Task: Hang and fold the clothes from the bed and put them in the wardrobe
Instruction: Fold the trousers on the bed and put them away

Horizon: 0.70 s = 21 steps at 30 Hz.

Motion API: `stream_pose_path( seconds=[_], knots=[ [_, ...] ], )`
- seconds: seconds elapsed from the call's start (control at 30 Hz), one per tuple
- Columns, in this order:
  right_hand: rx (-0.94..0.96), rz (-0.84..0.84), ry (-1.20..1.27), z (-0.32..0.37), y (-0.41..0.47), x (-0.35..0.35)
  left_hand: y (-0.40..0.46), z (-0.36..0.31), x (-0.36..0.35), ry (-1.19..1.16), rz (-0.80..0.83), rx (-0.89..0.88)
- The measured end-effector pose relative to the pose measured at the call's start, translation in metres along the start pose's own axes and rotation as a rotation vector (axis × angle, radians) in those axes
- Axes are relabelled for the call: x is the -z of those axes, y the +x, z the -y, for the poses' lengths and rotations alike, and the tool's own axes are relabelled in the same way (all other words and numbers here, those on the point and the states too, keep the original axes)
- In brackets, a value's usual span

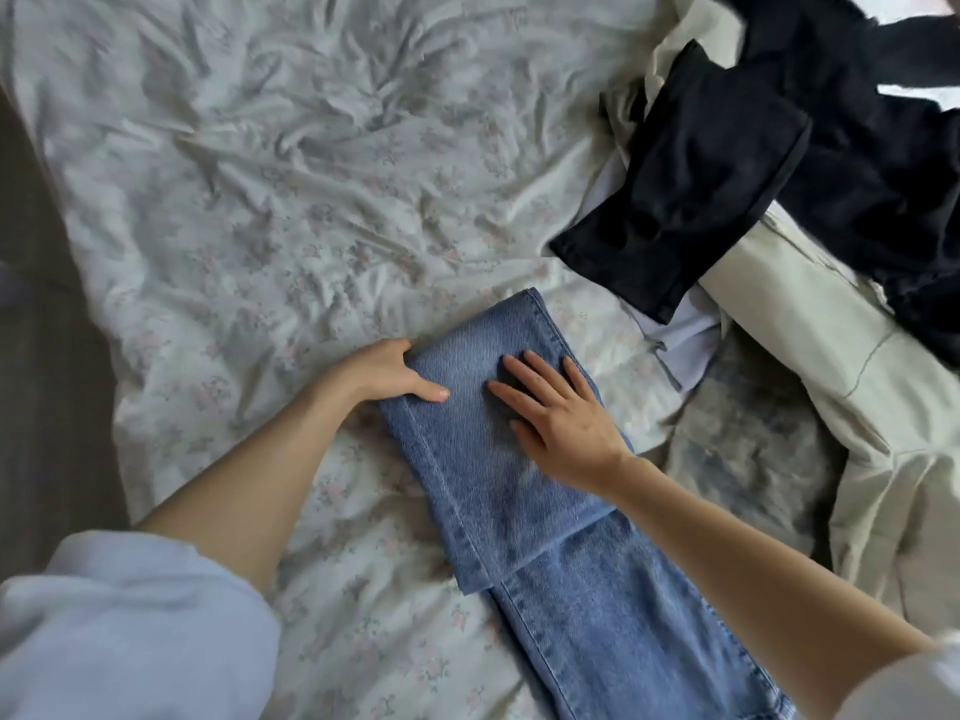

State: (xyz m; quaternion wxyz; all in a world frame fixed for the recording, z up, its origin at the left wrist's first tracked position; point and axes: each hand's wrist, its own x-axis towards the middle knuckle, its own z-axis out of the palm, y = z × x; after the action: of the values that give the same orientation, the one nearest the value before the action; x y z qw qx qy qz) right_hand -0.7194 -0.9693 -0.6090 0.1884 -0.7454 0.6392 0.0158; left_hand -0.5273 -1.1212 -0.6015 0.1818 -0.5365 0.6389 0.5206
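Blue denim fills the lower middle of the frame: the jeans (524, 459) lie on the bed (260, 200), their leg end doubled back over the rest, so I judge this fold about halfway made. My left hand (384, 374) grips the folded edge, thumb on top and fingers tucked beneath it. My right hand (556, 413) lies flat on the denim, fingers straight, pressing the fold down. Plenty is left, I reckon: at the upper right a dark garment (685, 189) sprawls over a cream one (810, 324), with something pale lilac (691, 324) under them, all unfolded. The wardrobe is not in sight.
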Motion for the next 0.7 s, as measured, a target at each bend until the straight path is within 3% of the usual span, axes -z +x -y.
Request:
stream_pose_path(
  seconds=[0.1, 0.37, 0.43, 0.57, 0.7],
  knots=[
    [-0.081, -0.017, 0.072, -0.002, 0.017, 0.015, 0.008, 0.000, 0.003, -0.043, 0.057, 0.015],
    [-0.065, 0.426, -0.086, -0.018, 0.094, 0.090, -0.026, -0.013, -0.001, 0.113, -0.046, -0.192],
    [-0.076, 0.460, -0.106, -0.018, 0.100, 0.107, -0.037, -0.019, 0.002, 0.140, -0.069, -0.234],
    [-0.099, 0.214, -0.102, -0.008, 0.101, 0.138, -0.057, -0.037, 0.042, 0.178, -0.203, -0.239],
    [-0.092, -0.156, -0.067, 0.009, 0.119, 0.178, -0.084, -0.067, 0.095, 0.358, -0.613, -0.184]
  ],
)
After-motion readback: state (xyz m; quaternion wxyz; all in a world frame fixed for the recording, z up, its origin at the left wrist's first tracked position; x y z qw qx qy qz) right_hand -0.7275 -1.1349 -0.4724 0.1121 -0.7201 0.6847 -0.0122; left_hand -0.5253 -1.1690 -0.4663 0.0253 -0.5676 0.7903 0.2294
